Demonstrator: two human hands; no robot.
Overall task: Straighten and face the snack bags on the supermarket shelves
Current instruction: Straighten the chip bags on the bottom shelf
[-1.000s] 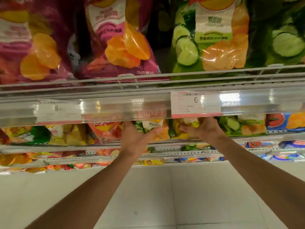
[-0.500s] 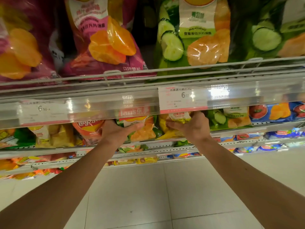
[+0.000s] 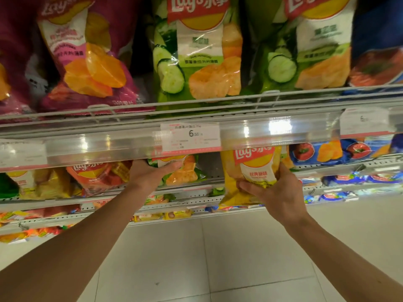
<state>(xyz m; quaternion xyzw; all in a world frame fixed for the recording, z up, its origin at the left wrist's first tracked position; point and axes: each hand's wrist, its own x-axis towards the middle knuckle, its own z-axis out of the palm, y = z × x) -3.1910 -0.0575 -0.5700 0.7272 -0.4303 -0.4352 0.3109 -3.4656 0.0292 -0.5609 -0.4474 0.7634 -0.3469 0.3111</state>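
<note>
Our right hand [image 3: 277, 190] is clamped on a yellow bag [image 3: 248, 171], thumb on the printed front and fingers curled round its right edge. The bag is upright, logo facing us, and appears lifted forward of the shelf rail rather than seated; its top is hidden behind the price strip [image 3: 196, 138] just above the hand.

Our left hand [image 3: 150, 173] reaches under the same strip and rests on a green bag [image 3: 185, 171], thumb laid across its upper front. Its fingers go behind the bag and out of sight, so we cannot tell whether it grips or only steadies it. That bag leans and looks crumpled.

Between the two hands is a dark gap where we judge the yellow bag belongs. Left of the left hand an orange bag [image 3: 96, 177] tilts, and beyond it another yellow one sags. Right of the right hand the blue bags [image 3: 340, 149] sit in a fairly even row.

Above both hands, the upper shelf shows purple bags [image 3: 87, 62] and cucumber bags [image 3: 196, 57] standing front-out behind the wire rail [image 3: 196, 103]; that row looks faced already, though the purple one leans a little.

So we judge the job partway: the top row is mostly tidy, this middle row is in hand, with the yellow bag to seat, the green to straighten and the leaners to the left untouched. The lower shelves, below our wrists, look jumbled and remain.
</note>
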